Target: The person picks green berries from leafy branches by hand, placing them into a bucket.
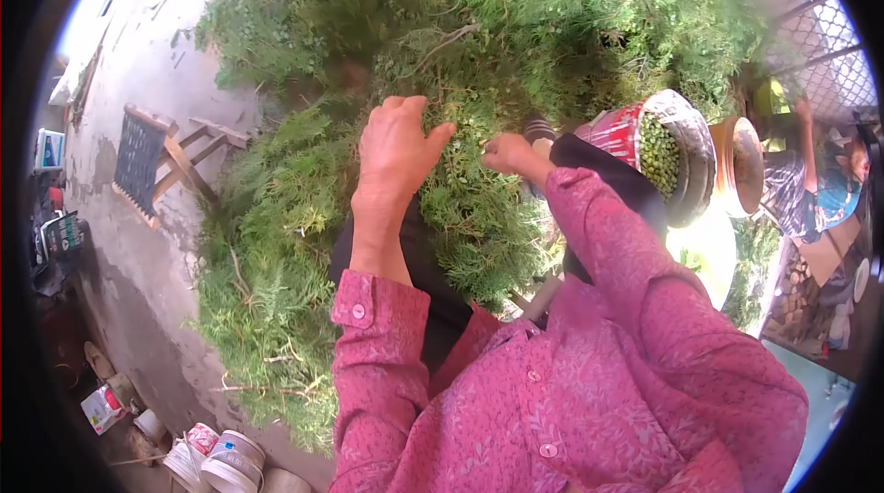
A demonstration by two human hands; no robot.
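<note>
My left hand (401,148) is over a leafy evergreen branch (479,226) in front of my lap. Its fingers curl down over the greenery, with the thumb out to the side; the fingertips are hidden among the sprigs. Close by on the right, my right hand (516,157) has its fingers pinched together beside the same branch. Whatever they hold is too small to make out. A red and white bucket (622,132) stands tilted by my right leg, holding many small green seed cones (659,157).
A large heap of cut evergreen branches (552,10) spreads ahead and to the left. A folding stool (147,162) sits on the concrete floor (110,281). White buckets (232,465) are at lower left. Another person (815,180) is at the right, near a wire mesh fence (820,56).
</note>
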